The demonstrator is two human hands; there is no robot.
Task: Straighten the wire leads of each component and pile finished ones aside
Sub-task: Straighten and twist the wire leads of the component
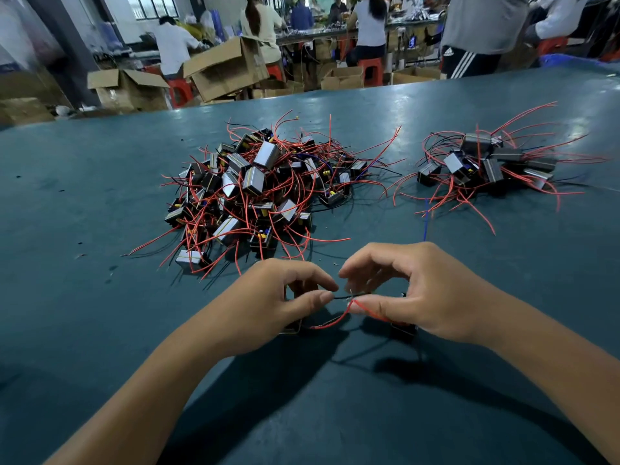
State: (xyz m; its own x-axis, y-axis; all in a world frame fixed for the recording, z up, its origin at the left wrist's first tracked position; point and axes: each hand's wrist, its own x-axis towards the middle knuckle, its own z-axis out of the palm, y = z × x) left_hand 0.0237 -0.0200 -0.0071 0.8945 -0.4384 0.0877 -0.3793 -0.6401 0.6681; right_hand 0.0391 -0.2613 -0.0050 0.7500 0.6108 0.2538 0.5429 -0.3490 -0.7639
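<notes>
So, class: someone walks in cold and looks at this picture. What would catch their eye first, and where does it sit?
First, the big pile of boxy components bristling with red wires, mid-table. Next, a smaller pile to its right, wires fanning outward. Nearest the camera, the left hand and right hand meet over the green table, each pinching a thin black wire between them, a red wire looping below.

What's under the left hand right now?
Under the left hand, a dark component edge peeks out, with a red lead curving rightward. The hand covers the rest of it.
</notes>
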